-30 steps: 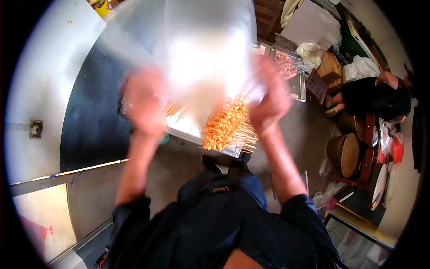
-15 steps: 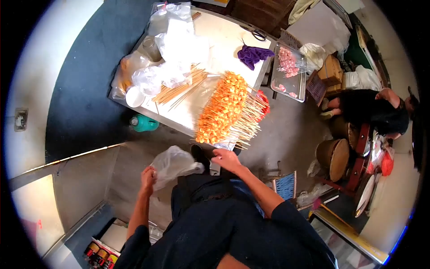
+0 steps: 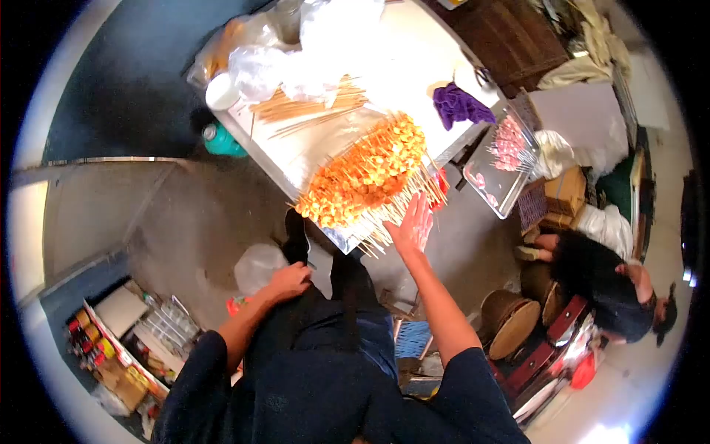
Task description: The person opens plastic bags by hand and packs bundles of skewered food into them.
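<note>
A big heap of orange food skewers (image 3: 362, 177) lies at the near edge of the white table (image 3: 403, 66), bare stick ends pointing to the lower right. My right hand (image 3: 412, 224) is open, fingers stretched out, over those stick ends; whether it touches them I cannot tell. Low in front of my legs, my left hand (image 3: 291, 281) is closed on a clear plastic bag (image 3: 259, 268), which hangs to its left. Loose bamboo sticks (image 3: 307, 107) lie on the table behind the heap.
Clear plastic bags (image 3: 274, 70) and a white cup (image 3: 221, 92) sit at the table's left. A purple cloth (image 3: 460, 106) lies right, beside a metal tray (image 3: 499, 166) of pink meat skewers. A teal container (image 3: 222, 140) is below the table; another person (image 3: 606, 274) sits at right.
My right hand has opened and moved up and right to the stick ends. My left hand has come lower and closer to my legs with the plastic bag. The view has shifted.
</note>
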The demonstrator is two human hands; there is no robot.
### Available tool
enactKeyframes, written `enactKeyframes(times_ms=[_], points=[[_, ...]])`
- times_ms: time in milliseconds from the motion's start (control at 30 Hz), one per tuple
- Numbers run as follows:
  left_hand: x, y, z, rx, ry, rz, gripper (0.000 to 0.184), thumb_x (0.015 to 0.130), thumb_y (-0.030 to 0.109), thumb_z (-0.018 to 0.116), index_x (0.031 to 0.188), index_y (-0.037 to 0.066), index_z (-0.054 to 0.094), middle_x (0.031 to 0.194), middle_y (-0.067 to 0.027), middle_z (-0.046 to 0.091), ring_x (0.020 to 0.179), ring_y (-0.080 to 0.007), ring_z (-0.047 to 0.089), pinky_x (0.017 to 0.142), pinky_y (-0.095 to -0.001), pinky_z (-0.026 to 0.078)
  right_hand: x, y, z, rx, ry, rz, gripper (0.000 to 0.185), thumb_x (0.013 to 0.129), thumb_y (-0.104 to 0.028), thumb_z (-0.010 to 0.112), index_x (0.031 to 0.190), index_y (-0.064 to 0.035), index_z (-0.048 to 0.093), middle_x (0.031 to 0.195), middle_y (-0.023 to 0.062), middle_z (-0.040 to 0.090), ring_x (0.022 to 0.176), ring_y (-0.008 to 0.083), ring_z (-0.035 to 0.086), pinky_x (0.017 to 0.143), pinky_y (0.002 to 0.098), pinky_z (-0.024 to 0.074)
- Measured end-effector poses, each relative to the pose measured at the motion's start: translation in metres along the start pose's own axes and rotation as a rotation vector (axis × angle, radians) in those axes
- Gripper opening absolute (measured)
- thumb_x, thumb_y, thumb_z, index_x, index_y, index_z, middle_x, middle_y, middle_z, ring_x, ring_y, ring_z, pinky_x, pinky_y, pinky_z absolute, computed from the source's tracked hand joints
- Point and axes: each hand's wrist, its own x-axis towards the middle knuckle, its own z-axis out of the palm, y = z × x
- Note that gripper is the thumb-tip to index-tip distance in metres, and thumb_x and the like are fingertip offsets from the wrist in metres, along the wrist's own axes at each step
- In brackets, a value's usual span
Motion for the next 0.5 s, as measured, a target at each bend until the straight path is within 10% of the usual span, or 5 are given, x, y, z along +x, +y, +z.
enactKeyframes(times_ms=[100, 167, 200, 400, 500], points=[[0.053, 0.038, 0.039, -0.429, 0.068, 0.186, 0.017, 0.08, 0.019, 0.064, 0.082, 0.004, 0.056, 0.073, -0.0133, 0.056, 0.07, -0.0315, 0.057, 0.061, -0.0393, 0.044, 0.021, 0.025, 0.031, -0.042, -0.019, -0.042, 0.106, 0.071, -0.045, 0.073, 0.144, 0.005, 0.015, 0.15, 0.0245, 0.015, 0.137, 0.038, 0.02, 0.108, 0.053, 0.0207], [0.089, 0.06, 0.071, -0.51, 0.305, 0.242, 0.018, 0.085, 0.02, 0.066, 0.089, 0.005, 0.058, 0.071, -0.0023, 0.055, 0.063, -0.0114, 0.053, 0.055, -0.0284, 0.042, 0.028, 0.04, 0.041, -0.036, -0.056, -0.075, 0.108, 0.072, -0.049, 0.071, 0.145, 0.0038, 0.011, 0.149, 0.025, 0.018, 0.138, 0.0369, 0.019, 0.108, 0.0545, 0.0197], [0.096, 0.088, 0.058, -0.857, 0.096, -0.109, 0.02, 0.086, 0.021, 0.066, 0.093, 0.004, 0.058, 0.072, -0.0001, 0.056, 0.064, -0.0096, 0.054, 0.053, -0.0247, 0.043, 0.029, 0.045, 0.043, -0.016, -0.075, -0.094, 0.105, 0.073, -0.049, 0.071, 0.144, 0.0037, 0.014, 0.147, 0.0264, 0.023, 0.137, 0.0378, 0.022, 0.108, 0.0533, 0.0207], [0.182, 0.13, 0.092, -1.552, 0.596, -0.28, 0.022, 0.084, 0.011, 0.065, 0.102, 0.003, 0.057, 0.08, -0.0033, 0.061, 0.055, -0.0072, 0.052, 0.047, -0.0227, 0.042, 0.034, 0.065, 0.042, 0.262, -0.159, -0.149, 0.083, 0.072, -0.042, 0.073, 0.133, 0.0016, 0.038, 0.119, 0.0207, 0.055, 0.111, 0.0356, 0.052, 0.097, 0.0432, 0.0381], [0.196, 0.132, 0.094, -1.985, 0.487, -0.263, 0.024, 0.082, 0.007, 0.064, 0.105, 0.004, 0.058, 0.076, -0.0021, 0.059, 0.048, -0.0093, 0.048, 0.042, -0.0245, 0.039, 0.036, 0.07, 0.047, 0.385, -0.18, -0.165, 0.074, 0.069, -0.038, 0.077, 0.125, 0.0004, 0.047, 0.105, 0.0149, 0.062, 0.097, 0.0317, 0.059, 0.086, 0.0399, 0.0459]])
